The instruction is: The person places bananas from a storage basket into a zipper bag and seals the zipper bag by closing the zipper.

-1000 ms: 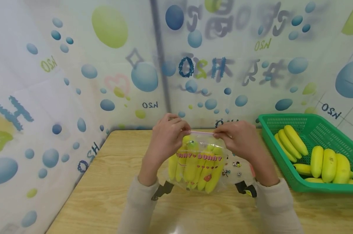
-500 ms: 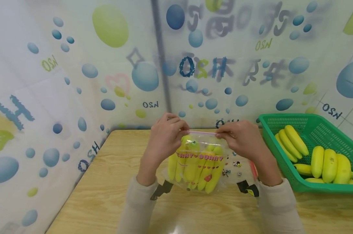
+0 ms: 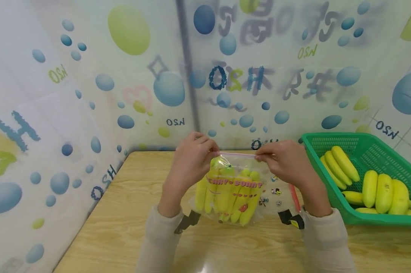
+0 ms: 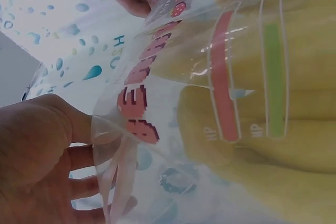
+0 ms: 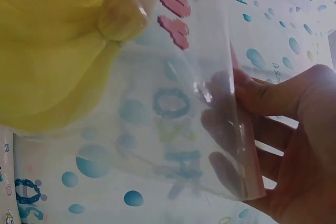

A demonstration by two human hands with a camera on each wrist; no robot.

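Observation:
A clear zip bag (image 3: 237,157) with a pink zip strip and pink lettering is held up by its top edge, with several yellow bananas (image 3: 222,199) inside. My left hand (image 3: 191,159) pinches the strip towards its left end. On the other side my right hand (image 3: 288,161) grips the same strip between thumb and fingers. In the left wrist view the thumb of the left hand (image 4: 37,150) lies in front of the film, its fingers behind. Seen from the right wrist, fingers of the right hand (image 5: 299,124) show through the clear film.
At the right a green basket (image 3: 379,218) holds more bananas (image 3: 383,193). Small trinkets (image 3: 276,192) and a red strip (image 3: 294,198) lie on the wooden table (image 3: 123,212) beside the bag. A patterned curtain (image 3: 130,94) hangs close behind the table.
My right hand has shifted a little to the right and my left hand slightly left, so more of the pink strip shows between them. The bag stays in nearly the same place.

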